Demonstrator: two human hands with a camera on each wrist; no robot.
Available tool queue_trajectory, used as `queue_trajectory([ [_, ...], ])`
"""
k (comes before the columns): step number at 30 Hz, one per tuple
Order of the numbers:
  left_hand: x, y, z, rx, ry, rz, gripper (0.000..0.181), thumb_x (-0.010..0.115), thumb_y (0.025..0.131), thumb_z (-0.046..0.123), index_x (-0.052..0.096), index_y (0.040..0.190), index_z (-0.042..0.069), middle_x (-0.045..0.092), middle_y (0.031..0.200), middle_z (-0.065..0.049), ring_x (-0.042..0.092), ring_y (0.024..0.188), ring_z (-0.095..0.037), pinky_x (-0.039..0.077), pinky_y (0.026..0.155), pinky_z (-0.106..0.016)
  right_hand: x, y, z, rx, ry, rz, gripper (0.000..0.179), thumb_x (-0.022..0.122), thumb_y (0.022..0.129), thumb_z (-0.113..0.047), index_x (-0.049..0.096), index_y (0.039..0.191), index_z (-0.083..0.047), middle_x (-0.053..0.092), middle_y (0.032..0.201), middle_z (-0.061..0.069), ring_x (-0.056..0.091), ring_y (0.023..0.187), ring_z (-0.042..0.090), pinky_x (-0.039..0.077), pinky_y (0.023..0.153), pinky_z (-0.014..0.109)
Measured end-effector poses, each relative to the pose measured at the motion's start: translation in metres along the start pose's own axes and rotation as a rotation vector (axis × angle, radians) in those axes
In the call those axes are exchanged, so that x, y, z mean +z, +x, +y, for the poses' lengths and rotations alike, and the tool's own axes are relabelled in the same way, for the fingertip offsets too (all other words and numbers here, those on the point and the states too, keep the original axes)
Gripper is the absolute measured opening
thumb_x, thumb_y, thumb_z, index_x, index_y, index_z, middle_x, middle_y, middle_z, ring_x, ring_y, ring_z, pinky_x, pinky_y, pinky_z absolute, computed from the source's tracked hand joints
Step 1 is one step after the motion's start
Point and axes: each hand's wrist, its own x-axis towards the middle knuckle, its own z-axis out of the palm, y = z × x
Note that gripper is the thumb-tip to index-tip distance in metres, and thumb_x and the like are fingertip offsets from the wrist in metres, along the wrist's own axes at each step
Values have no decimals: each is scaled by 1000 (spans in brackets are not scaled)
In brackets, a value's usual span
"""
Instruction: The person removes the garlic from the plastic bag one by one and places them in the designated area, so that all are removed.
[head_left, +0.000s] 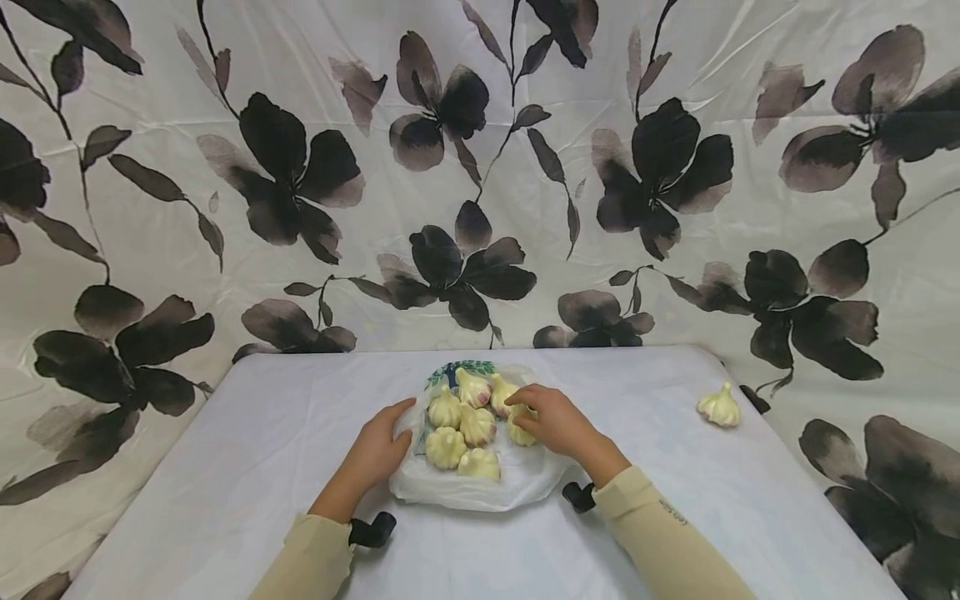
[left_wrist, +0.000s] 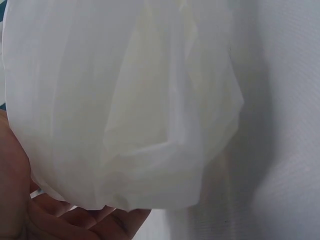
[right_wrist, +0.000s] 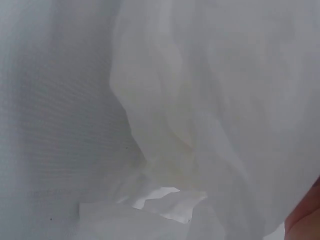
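In the head view a thin white plastic bag (head_left: pixel 480 498) lies spread on the table, with several pale garlic bulbs (head_left: pixel 446 447) showing in its mouth. At its left side is my left hand (head_left: pixel 381 442), thumb and fingers apart, touching the plastic. The left wrist view shows the bag (left_wrist: pixel 145 115) covering part of that hand's fingers (left_wrist: pixel 82 217). My right hand (head_left: pixel 558 423) reaches over the bag's right side. Its thumb and fingers hold a garlic bulb (head_left: pixel 522 430) near the right edge. Plastic fills much of the right wrist view, with a sliver of hand showing.
A single garlic bulb (head_left: pixel 719 407) stands apart on the right of the table, near its edge. The white-covered table (head_left: pixel 225 467) meets a floral-print cloth (head_left: pixel 465 208) at its back. Green and blue printing (head_left: pixel 467 367) shows at the bag's far side.
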Motion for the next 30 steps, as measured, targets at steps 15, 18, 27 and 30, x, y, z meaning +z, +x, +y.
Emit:
queue_trajectory([
  [15,1,1,0,-6,9,6,54,48,97,13,37,149,12,40,151,-19,35,141,-41,33,113,-59,0,-4,-4,-97,-45,45,22,64,91,-5,72,110,-9,72,110,3,68,103,21,57,86,36],
  [18,2,1,0,-13,0,5,54,49,96,13,37,149,12,40,151,-20,35,141,-40,33,113,-58,0,-4,-5,-106,-47,51,21,63,91,-5,72,110,-10,72,110,3,68,103,21,57,86,36],
  [27,3,-1,-1,-23,-1,7,54,49,96,13,37,149,13,39,151,-20,35,141,-41,32,113,-59,-3,-5,-9,-149,-104,97,21,64,91,-8,71,111,-11,72,110,3,68,104,20,56,86,36],
  [30,3,0,0,-13,-1,6,54,49,96,13,37,149,12,39,151,-19,35,141,-40,32,113,-59,-8,-5,-11,-161,-117,116,21,64,91,-8,71,111,-11,72,111,3,68,103,20,57,86,36],
])
